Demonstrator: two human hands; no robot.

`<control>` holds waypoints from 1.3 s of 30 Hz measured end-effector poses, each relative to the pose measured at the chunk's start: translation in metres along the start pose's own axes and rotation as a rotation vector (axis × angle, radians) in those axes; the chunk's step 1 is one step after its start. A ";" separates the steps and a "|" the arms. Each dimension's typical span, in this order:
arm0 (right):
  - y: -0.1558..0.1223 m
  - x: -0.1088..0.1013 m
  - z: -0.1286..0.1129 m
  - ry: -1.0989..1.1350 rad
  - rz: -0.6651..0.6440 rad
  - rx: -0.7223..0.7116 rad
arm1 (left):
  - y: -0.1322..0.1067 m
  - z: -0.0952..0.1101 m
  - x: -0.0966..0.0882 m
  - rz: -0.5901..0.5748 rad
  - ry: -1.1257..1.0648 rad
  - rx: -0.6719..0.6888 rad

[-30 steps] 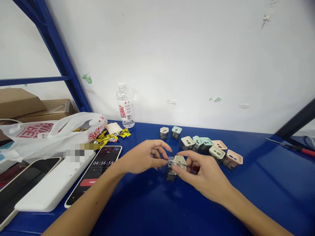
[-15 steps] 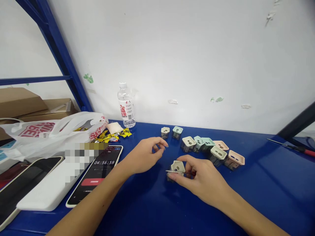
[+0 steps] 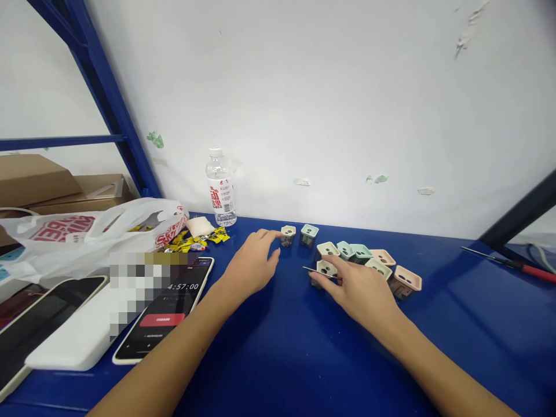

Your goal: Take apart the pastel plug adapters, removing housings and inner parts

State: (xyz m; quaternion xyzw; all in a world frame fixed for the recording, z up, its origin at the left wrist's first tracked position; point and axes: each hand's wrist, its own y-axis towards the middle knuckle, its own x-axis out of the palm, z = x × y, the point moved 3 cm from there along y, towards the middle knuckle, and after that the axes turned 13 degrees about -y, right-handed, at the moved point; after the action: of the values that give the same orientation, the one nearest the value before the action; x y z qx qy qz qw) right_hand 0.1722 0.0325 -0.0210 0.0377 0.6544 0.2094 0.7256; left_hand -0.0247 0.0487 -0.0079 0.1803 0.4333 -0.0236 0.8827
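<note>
Right grip (image 3: 358, 289) is closed on a thin metal pick (image 3: 319, 273), its tip jutting out from my fingers above a cream two-holed plastic housing (image 3: 326, 267) on the blue tabletop (image 3: 278, 370). Left grip (image 3: 249, 265) is relaxed and open, its fingertips (image 3: 267, 233) just beside another cream housing (image 3: 288, 234), with a mint housing (image 3: 308, 234) next to that. More cream, mint and pink housings (image 3: 377, 267) cluster past my right hand. To my left lies a phone (image 3: 163, 313) showing 4:57:00. Farther off, a water bottle (image 3: 220, 188) stands against the white wall (image 3: 330, 104).
</note>
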 end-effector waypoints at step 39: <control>-0.018 0.005 -0.028 0.489 -0.194 -0.405 | -0.018 0.010 0.009 -0.667 -0.835 -0.154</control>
State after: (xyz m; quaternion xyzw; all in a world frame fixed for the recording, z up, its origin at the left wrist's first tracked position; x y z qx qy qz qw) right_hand 0.1499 0.0120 -0.0351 -0.2210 0.7547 0.2680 0.5565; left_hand -0.0148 0.0292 -0.0146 -0.0571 0.0798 -0.3403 0.9352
